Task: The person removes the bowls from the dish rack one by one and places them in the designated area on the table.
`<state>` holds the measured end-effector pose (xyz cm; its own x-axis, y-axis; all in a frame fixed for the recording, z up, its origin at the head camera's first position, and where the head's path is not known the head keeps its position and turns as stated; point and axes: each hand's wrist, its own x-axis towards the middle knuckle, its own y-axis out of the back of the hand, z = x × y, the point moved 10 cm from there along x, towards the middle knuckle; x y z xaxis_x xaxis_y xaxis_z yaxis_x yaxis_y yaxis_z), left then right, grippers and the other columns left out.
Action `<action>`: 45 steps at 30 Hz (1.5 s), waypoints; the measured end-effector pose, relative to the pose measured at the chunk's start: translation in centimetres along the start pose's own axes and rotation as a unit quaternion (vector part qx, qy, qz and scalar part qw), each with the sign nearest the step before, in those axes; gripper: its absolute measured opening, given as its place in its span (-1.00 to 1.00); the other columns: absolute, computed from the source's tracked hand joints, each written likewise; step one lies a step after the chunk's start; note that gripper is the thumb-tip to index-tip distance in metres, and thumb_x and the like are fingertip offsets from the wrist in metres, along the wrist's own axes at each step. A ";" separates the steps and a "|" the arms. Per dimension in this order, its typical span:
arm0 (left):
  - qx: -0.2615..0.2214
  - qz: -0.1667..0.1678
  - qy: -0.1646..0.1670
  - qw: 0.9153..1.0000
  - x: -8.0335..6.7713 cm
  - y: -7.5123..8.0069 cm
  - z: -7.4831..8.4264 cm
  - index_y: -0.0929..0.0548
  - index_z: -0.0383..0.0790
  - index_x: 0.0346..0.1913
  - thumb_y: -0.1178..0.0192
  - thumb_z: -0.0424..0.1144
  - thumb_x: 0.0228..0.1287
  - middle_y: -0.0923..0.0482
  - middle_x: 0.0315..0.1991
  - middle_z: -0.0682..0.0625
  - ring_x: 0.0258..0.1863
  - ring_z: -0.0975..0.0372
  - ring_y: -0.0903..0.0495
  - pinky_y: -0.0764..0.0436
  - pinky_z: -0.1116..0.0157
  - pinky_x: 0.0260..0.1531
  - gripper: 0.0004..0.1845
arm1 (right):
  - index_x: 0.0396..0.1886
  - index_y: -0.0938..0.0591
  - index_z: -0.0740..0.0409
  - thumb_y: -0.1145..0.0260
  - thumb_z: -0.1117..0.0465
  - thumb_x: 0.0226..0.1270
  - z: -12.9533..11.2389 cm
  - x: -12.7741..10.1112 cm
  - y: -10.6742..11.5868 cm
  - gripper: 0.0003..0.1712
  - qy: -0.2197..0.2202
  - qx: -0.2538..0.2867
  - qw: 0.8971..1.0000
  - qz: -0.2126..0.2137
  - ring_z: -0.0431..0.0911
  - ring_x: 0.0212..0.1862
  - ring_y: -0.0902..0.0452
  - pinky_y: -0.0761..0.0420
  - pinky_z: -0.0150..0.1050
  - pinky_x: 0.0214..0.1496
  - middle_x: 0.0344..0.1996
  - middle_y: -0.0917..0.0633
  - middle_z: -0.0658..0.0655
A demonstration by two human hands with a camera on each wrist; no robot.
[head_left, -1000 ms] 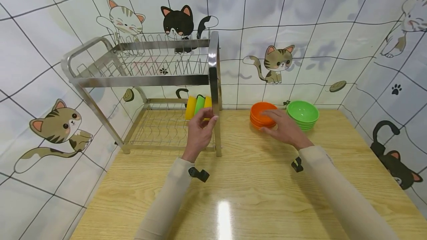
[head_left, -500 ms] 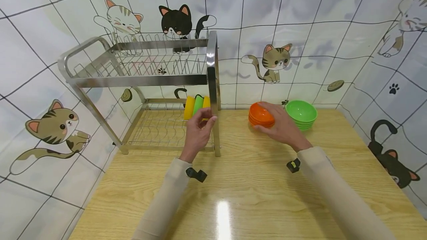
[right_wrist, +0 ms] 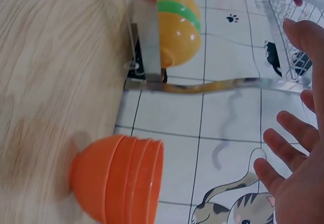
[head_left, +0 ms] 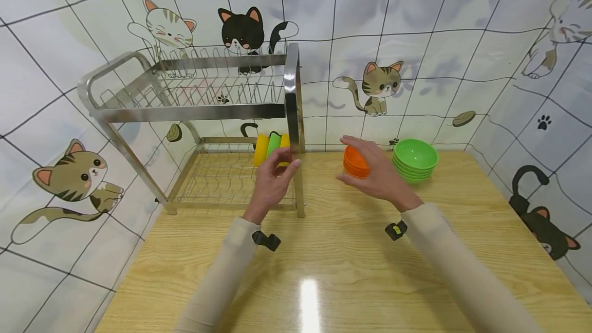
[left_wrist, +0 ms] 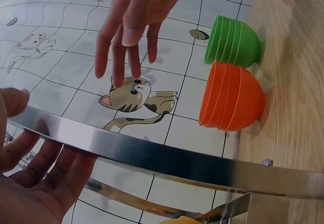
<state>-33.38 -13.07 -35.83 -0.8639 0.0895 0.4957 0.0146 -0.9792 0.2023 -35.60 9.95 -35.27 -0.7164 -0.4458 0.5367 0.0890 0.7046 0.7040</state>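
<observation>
My left hand (head_left: 272,178) holds the front right post (head_left: 296,168) of a two-tier metal dish rack (head_left: 194,113). In the left wrist view the post passes between the thumb and the curled fingers (left_wrist: 63,171). My right hand (head_left: 373,169) is held with its fingers spread and nothing between them, overlapping the stack of orange bowls (head_left: 355,163) in the head view. The right wrist view shows that hand apart from the orange stack (right_wrist: 119,178). Just right of it stands a stack of green bowls (head_left: 415,161).
Yellow and green bowls (head_left: 261,149) stand on edge in the lower tier, at its right end, partly hidden by the left hand. The upper tier (head_left: 222,84) has wire slots. Cat-patterned tiled walls (head_left: 430,66) bound the wooden table (head_left: 351,261) behind and at the sides.
My right hand was over the orange bowls, then at their rim; now it has moved left and its fingers are spread wider. The left hand stays at the rack post.
</observation>
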 end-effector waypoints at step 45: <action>0.167 0.052 0.099 0.980 5.7 11.4 -9.0 -0.20 0.00 0.61 -0.26 0.25 0.36 -0.21 0.58 -0.12 0.57 0.00 -0.18 -0.25 -0.08 0.53 -0.12 | 0.14 -0.63 0.11 -0.43 0.22 0.39 -7.2 4.0 -4.6 -0.63 -0.039 0.229 0.971 0.058 -0.08 0.03 -0.67 -0.72 -0.13 0.18 -0.03 -0.74 0.09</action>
<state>-42.66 -25.38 -38.28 -0.9290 -0.0772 0.3618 0.2437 -0.8636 0.4414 -33.88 0.97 -32.99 -0.7713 -0.3184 0.5511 -0.1327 0.9273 0.3500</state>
